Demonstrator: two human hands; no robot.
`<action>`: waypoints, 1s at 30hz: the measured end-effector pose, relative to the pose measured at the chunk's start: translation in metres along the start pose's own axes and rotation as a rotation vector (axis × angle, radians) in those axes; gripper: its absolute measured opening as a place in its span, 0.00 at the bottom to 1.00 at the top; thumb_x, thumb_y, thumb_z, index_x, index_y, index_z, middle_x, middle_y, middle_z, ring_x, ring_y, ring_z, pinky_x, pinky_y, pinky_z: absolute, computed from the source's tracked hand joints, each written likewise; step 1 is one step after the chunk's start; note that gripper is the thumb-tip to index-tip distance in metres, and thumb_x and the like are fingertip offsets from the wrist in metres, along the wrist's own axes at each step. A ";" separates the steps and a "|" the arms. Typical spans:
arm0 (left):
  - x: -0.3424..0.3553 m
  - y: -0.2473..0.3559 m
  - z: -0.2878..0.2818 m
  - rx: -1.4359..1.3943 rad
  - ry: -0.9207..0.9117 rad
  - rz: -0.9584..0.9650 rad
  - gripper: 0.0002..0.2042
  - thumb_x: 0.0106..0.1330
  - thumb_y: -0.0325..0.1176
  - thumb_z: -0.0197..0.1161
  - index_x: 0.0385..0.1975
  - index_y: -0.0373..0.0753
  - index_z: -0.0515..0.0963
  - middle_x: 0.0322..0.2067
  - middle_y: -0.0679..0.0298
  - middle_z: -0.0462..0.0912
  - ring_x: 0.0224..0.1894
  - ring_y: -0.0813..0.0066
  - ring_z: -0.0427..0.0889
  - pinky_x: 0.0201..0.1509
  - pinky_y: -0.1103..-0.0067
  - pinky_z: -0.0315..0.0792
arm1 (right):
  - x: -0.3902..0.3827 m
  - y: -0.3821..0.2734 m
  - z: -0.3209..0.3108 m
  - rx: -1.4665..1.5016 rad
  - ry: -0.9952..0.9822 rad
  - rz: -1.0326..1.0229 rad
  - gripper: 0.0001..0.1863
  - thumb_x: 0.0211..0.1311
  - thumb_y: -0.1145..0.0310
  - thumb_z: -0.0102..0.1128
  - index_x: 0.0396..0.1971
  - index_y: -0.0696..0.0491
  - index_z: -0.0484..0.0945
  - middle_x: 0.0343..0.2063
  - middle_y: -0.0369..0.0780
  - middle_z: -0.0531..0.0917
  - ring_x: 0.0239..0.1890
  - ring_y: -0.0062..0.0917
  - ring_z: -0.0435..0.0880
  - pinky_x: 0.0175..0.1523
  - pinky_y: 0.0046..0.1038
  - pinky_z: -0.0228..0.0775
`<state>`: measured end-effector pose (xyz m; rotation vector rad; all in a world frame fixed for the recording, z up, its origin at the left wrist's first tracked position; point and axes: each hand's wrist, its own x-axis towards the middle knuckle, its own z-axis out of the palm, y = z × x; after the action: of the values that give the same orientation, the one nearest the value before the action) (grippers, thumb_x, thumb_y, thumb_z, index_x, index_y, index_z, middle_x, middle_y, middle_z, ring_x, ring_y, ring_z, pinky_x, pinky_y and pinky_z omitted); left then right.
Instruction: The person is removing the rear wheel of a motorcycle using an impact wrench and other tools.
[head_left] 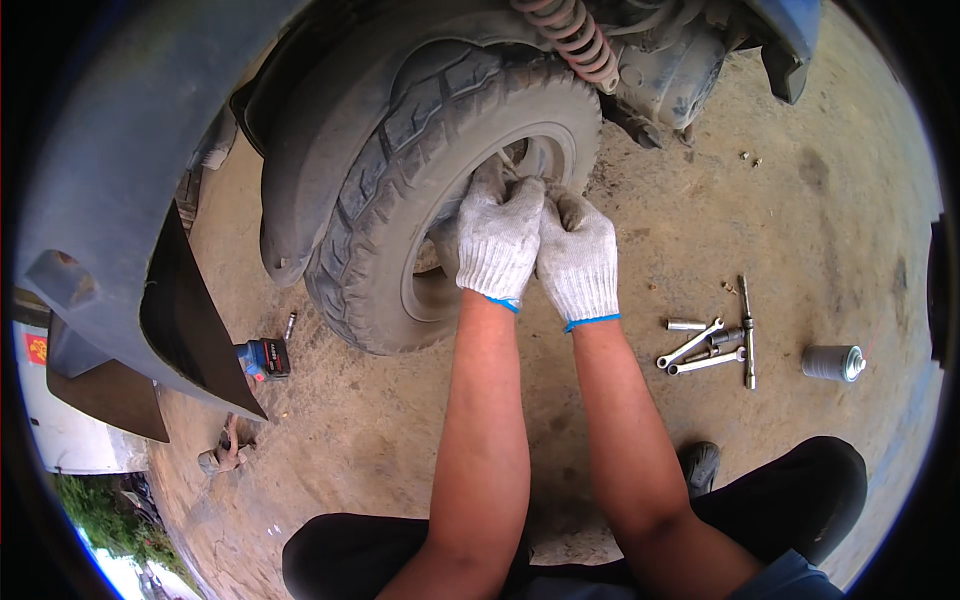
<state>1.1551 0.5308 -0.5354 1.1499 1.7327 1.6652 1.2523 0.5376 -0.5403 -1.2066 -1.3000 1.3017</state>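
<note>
A dusty wheel with a chunky-treaded tyre (345, 235) stands in front of me under a dark mudguard (310, 150). Both my hands wear white knitted gloves with blue cuff edges and meet at the wheel's hub. My left hand (500, 235) reaches inside the grey rim (418, 285), its fingers curled. Right beside it, almost touching, my right hand (580, 250) is closed as well, thumb and fingers drawn together. Whatever the fingertips grip at the hub is hidden behind the gloves.
On the concrete at right lie combination wrenches (705, 362), a socket (685, 325), a long bar tool (748, 335) and a spray can (832, 362). Small nuts (750, 158) lie farther off. A blue cordless tool (262, 358) is at left, below the bodywork. A reddish coil spring (575, 40) hangs above.
</note>
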 end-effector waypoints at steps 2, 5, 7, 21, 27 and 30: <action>0.000 0.001 0.001 0.000 -0.002 0.009 0.20 0.65 0.20 0.60 0.59 0.31 0.74 0.46 0.62 0.82 0.43 0.80 0.78 0.47 0.81 0.74 | 0.001 0.001 -0.001 0.001 -0.004 0.013 0.17 0.66 0.64 0.62 0.47 0.62 0.83 0.41 0.57 0.86 0.48 0.48 0.87 0.52 0.36 0.77; 0.000 0.002 0.002 -0.047 -0.021 -0.026 0.20 0.65 0.20 0.60 0.59 0.31 0.74 0.47 0.62 0.82 0.43 0.80 0.78 0.47 0.82 0.74 | 0.003 0.008 0.001 -0.004 0.004 -0.012 0.17 0.66 0.64 0.62 0.47 0.62 0.83 0.42 0.57 0.86 0.48 0.47 0.87 0.52 0.36 0.77; 0.001 0.000 0.002 -0.077 -0.008 -0.022 0.20 0.65 0.20 0.60 0.59 0.31 0.74 0.47 0.62 0.82 0.44 0.80 0.78 0.48 0.82 0.74 | 0.003 0.007 0.001 -0.008 0.016 -0.048 0.17 0.66 0.65 0.62 0.48 0.62 0.83 0.42 0.57 0.86 0.49 0.47 0.87 0.53 0.36 0.77; 0.000 0.004 -0.001 -0.039 -0.016 -0.029 0.22 0.66 0.20 0.60 0.61 0.31 0.73 0.49 0.62 0.81 0.45 0.80 0.78 0.49 0.82 0.74 | 0.001 0.005 0.002 0.028 0.006 -0.029 0.17 0.66 0.66 0.61 0.48 0.63 0.83 0.42 0.57 0.86 0.49 0.47 0.87 0.54 0.36 0.77; -0.002 0.006 0.004 -0.098 -0.017 -0.076 0.20 0.67 0.20 0.60 0.60 0.31 0.74 0.46 0.63 0.82 0.43 0.80 0.78 0.47 0.82 0.74 | 0.001 0.008 0.000 0.015 0.024 -0.033 0.17 0.66 0.67 0.61 0.48 0.63 0.83 0.43 0.57 0.86 0.50 0.46 0.87 0.54 0.36 0.76; -0.002 0.002 0.005 -0.091 -0.020 -0.070 0.20 0.66 0.20 0.60 0.59 0.31 0.74 0.46 0.63 0.82 0.42 0.80 0.78 0.46 0.82 0.74 | 0.001 0.008 -0.002 0.006 0.023 -0.034 0.17 0.66 0.67 0.62 0.48 0.63 0.83 0.43 0.57 0.86 0.50 0.46 0.87 0.55 0.36 0.76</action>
<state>1.1610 0.5322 -0.5350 1.0490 1.6480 1.6669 1.2545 0.5390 -0.5480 -1.1866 -1.2937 1.2629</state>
